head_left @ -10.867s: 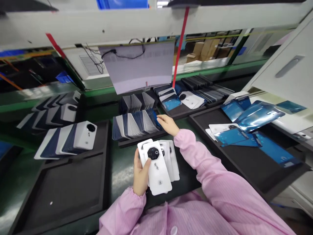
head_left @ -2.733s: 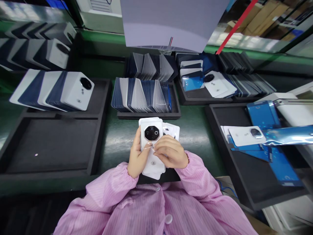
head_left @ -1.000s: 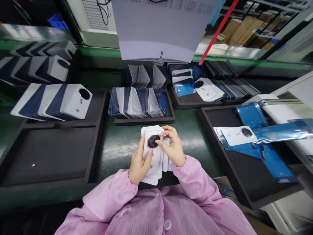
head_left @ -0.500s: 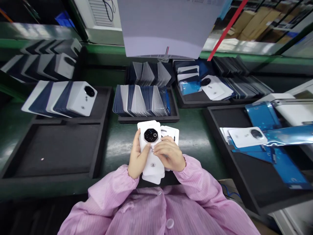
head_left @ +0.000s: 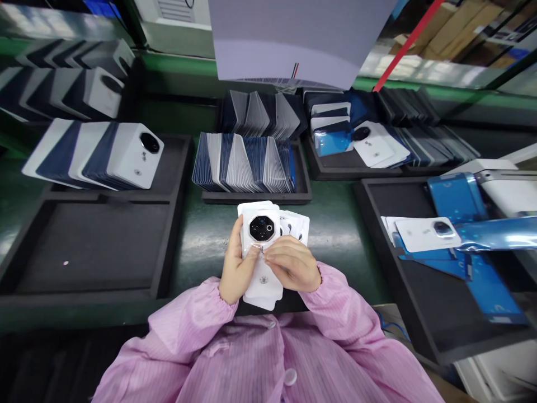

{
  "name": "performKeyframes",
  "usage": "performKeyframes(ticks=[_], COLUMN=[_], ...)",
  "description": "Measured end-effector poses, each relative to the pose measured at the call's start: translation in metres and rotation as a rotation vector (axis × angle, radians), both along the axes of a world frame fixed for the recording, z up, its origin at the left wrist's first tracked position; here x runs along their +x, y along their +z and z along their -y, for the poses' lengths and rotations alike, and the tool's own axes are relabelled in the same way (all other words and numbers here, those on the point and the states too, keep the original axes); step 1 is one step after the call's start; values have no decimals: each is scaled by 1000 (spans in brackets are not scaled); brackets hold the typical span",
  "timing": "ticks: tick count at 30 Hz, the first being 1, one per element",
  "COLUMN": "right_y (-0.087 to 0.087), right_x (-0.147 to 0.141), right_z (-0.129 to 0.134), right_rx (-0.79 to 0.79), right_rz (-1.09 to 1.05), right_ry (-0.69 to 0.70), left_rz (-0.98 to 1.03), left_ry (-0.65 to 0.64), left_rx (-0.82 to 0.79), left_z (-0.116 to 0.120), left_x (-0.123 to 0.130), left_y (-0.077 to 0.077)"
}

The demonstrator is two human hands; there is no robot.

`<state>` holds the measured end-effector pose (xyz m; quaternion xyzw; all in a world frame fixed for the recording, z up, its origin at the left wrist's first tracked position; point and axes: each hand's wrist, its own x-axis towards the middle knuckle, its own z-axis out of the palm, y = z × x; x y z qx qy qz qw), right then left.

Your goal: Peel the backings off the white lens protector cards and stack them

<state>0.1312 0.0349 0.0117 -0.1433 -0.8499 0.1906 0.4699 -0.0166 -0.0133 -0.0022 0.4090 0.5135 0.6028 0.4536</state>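
Observation:
My left hand (head_left: pixel 238 267) grips the left edge of a white panel (head_left: pixel 263 280) with a dark octagonal camera print near its top, its thumb lying on the front. Over the middle of the panel, just below the dark print, my right hand (head_left: pixel 293 263) has its fingers pinched together; what they hold, if anything, is too small to make out. More white sheets stick out beneath the held panel. Several white pieces with dark marks (head_left: pixel 300 223) lie on the green table behind my right hand.
Ahead, a black tray (head_left: pixel 255 197) holds fanned white and blue panels. At left, fanned panels (head_left: pixel 136 159) rest at the back of a larger tray (head_left: pixel 104 249). A right tray (head_left: pixel 419 302) bears blue film (head_left: pixel 495 291) and white panels. A large sheet (head_left: pixel 293 39) hangs ahead.
The view has shifted, with the trays ahead sitting higher in the picture. My right hand's fingers are drawn closer together, near my left thumb on the panel.

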Motion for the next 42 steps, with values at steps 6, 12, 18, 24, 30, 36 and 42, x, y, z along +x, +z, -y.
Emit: performKeyframes(ticks=[6, 12, 18, 24, 30, 36, 42], right_y=[2, 2, 2, 0, 8, 7, 1], right_x=[0, 1, 2, 2, 3, 11, 53], right_z=[0, 1, 1, 2, 1, -10, -39], right_rx=[2, -12, -20, 0, -135, -619, -625], right_rz=[-28, -2, -15, -19, 14, 31, -314], right_ry=[3, 1, -8, -55, -438, -471, -618], left_rz=[-25, -64, -50, -75, -13, 157, 285], left_ry=[-11, 3, -13, 3, -9, -91, -13], left_rx=[4, 28, 26, -1, -49, -157, -213], left_z=[2, 1, 3, 4, 6, 5, -1], left_x=[1, 1, 1, 1, 4, 7, 3], left_y=[1, 3, 3, 5, 3, 4, 8])
